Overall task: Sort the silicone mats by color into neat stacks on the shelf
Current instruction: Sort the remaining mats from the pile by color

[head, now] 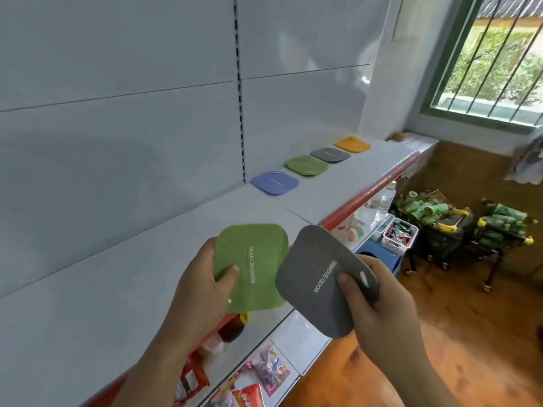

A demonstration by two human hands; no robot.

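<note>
Item: two silicone mats, in hand above the shelf [147, 259].
- Green mat [252, 267]: left hand [197, 289] pinches its 8 o'clock edge, thumb on top.
- Grey mat [320, 283]: right hand [379, 304] clamps its 4 o'clock corner; the sheet curves.

Handling, judged: light, floppy, tacky; take by an edge.

Stacks at 1 o'clock: blue stack [275, 182], green stack [307, 165], grey stack [330, 154], yellow stack [352, 144].

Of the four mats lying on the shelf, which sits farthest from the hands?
The yellow mat, last in the row nearest the window, beyond the grey mat.
</note>
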